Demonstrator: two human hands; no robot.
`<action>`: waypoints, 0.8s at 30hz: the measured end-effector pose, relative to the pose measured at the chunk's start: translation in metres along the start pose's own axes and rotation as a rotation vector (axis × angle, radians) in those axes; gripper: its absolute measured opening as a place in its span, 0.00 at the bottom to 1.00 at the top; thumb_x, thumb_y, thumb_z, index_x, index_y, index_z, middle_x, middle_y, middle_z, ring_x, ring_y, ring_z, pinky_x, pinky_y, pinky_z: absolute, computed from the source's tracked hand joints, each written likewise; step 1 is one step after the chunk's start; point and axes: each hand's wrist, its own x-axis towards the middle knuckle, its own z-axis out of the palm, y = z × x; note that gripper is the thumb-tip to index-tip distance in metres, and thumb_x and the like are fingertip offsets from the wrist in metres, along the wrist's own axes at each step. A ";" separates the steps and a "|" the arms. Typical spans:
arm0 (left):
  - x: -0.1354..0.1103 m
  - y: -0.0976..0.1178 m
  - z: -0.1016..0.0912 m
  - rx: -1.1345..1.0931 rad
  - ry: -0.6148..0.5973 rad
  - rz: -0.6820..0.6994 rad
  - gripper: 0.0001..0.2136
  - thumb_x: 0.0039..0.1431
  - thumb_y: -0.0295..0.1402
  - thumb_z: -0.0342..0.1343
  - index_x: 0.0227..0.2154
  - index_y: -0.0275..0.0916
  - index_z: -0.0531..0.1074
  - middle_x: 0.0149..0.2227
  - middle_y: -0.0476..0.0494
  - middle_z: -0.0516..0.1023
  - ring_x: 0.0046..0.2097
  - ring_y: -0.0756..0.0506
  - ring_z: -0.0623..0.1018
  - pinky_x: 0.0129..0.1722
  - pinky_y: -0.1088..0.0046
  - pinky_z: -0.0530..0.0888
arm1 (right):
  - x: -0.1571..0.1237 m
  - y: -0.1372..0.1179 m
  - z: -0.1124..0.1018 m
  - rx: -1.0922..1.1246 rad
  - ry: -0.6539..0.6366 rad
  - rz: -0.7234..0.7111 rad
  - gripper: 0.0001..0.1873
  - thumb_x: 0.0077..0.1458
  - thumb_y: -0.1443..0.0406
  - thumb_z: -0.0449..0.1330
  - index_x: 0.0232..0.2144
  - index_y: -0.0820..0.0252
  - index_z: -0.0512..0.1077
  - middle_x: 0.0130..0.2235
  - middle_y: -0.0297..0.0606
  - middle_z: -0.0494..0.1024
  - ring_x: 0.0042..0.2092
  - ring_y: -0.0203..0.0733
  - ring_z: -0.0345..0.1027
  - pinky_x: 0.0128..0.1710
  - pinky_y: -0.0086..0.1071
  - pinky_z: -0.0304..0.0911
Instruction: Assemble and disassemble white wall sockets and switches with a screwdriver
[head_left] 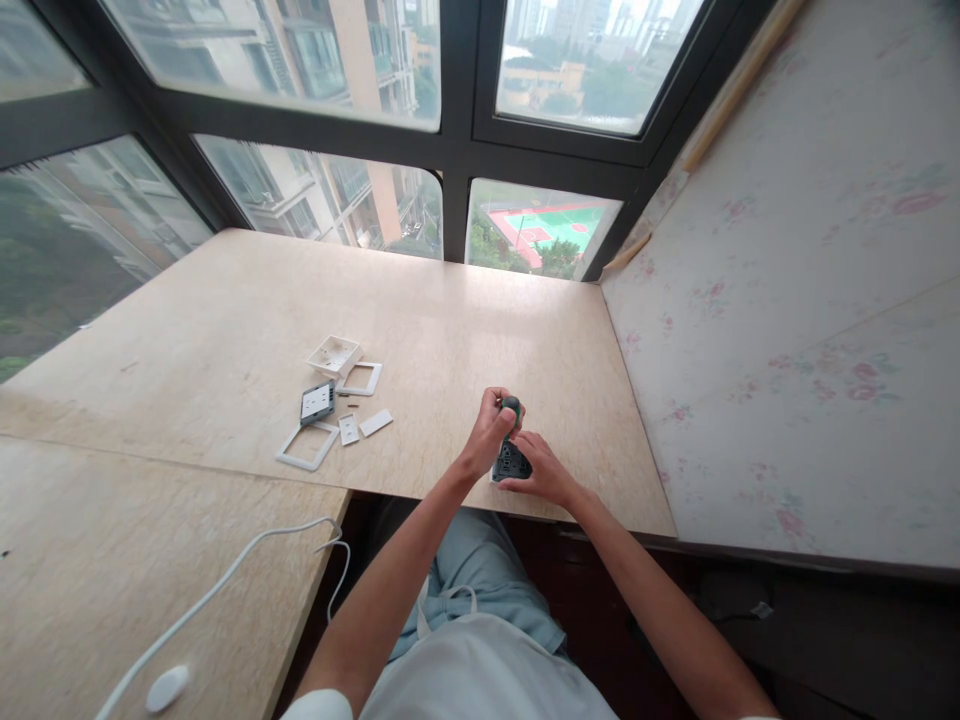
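Observation:
My left hand (489, 430) is closed round the dark green and black handle of a screwdriver (512, 404). The screwdriver points down at a dark grey wall-socket module (510, 462) near the front edge of the sill; its tip is hidden by my fingers. With thumb and fingers at its edges, my right hand (546, 470) grips this module from the right. A strip of white shows under the module's left edge. Further left lies another socket module (318, 402), white-faced with grey sides, leaning slightly.
Left on the stone-look sill (450, 330) are a white back box (334, 355), two white frames (364, 378) (309, 462), small white plates (376, 423) and small dark screws (352, 404). A white cable (225, 592) crosses the lower-left surface. Windows stand ahead; a papered wall (787, 350) bounds the right.

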 end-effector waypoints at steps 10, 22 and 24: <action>0.002 0.010 -0.003 0.077 -0.036 -0.070 0.22 0.62 0.53 0.47 0.35 0.36 0.69 0.29 0.47 0.67 0.30 0.49 0.67 0.32 0.72 0.65 | -0.002 0.000 0.002 -0.027 0.009 0.014 0.42 0.46 0.49 0.68 0.60 0.54 0.61 0.55 0.50 0.68 0.58 0.58 0.61 0.56 0.54 0.59; 0.002 0.006 0.002 0.114 0.006 -0.006 0.21 0.57 0.53 0.56 0.34 0.38 0.64 0.32 0.47 0.69 0.31 0.51 0.69 0.33 0.72 0.66 | -0.020 0.011 0.014 0.026 0.084 0.083 0.58 0.43 0.43 0.66 0.67 0.55 0.44 0.65 0.54 0.54 0.66 0.61 0.46 0.63 0.58 0.48; 0.002 0.008 0.002 0.127 0.002 -0.011 0.22 0.59 0.54 0.52 0.33 0.36 0.68 0.33 0.44 0.70 0.33 0.48 0.70 0.35 0.71 0.67 | -0.027 0.014 0.016 0.053 0.106 0.110 0.59 0.43 0.43 0.66 0.67 0.56 0.42 0.65 0.55 0.52 0.67 0.61 0.44 0.64 0.57 0.48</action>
